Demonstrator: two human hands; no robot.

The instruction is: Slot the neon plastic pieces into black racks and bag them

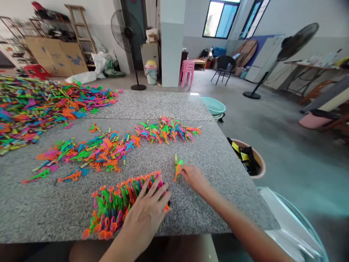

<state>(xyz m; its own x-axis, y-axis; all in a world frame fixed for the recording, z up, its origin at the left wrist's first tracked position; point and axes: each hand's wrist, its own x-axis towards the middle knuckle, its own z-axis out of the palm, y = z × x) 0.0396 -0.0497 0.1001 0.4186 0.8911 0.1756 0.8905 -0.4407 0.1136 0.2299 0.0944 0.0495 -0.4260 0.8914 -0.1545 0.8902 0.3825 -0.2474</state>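
Neat rows of small bright plastic toys (116,203) in orange, green, pink and blue lie near the table's front edge. Over their right end my left hand (148,205) rests flat, fingers spread. My right hand (192,176), just to the right of the rows, pinches a small orange and green plastic toy (178,169) with a yellowish tip. The exact kind of these toys is too small to make out. Behind my hands lie two loose heaps of the same toys, one at the centre (167,129) and one to the left (100,151).
A far larger pile of toys (40,105) covers the left back of the speckled granite table (212,196). Beside its right edge stand a tub (261,169) holding black and yellow items and a teal basin (214,105). Standing fans (129,32) are farther off.
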